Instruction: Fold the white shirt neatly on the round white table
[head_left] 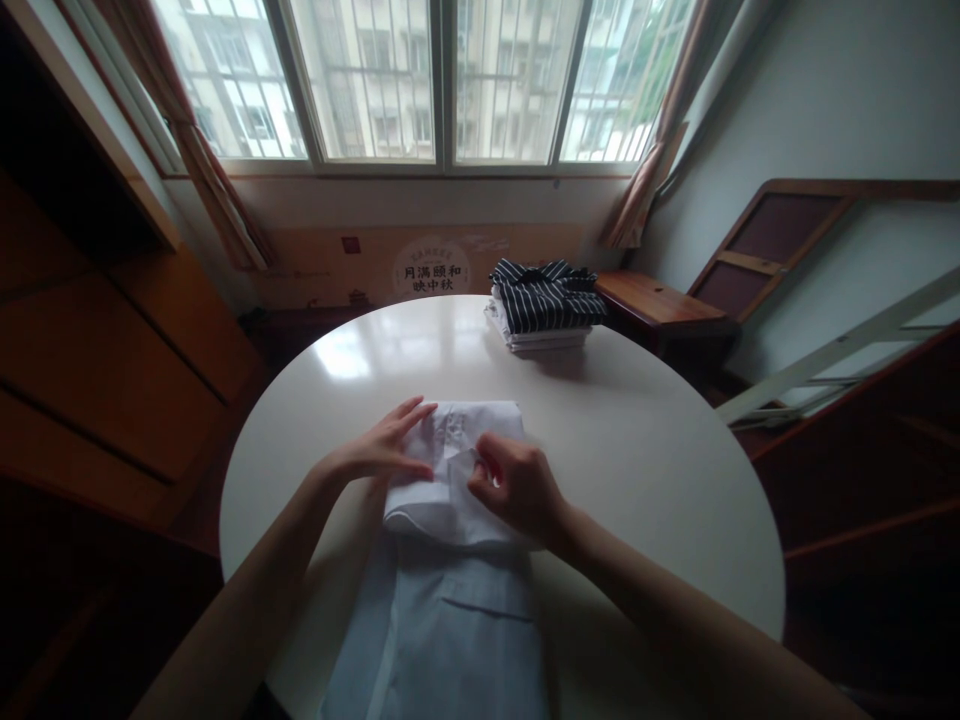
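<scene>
A white garment, which looks like a shirt (465, 610), lies lengthwise on the round white table (637, 480). Its far end is folded over toward me, forming a layered flap with a curved edge. My left hand (394, 440) rests at the left side of that folded part, fingers spread and lying on the cloth. Curled closed, my right hand (517, 480) pinches a piece of the shirt's cloth near the middle of the flap. The near end of the shirt runs out of view at the bottom.
Toward the back right of the table sits a stack of folded clothes (544, 305), black-and-white striped on top and white beneath. A wooden stool or small table (660, 300) stands beyond it. A printed cardboard panel (315, 260) leans under the window, and cabinets (112, 330) line the left.
</scene>
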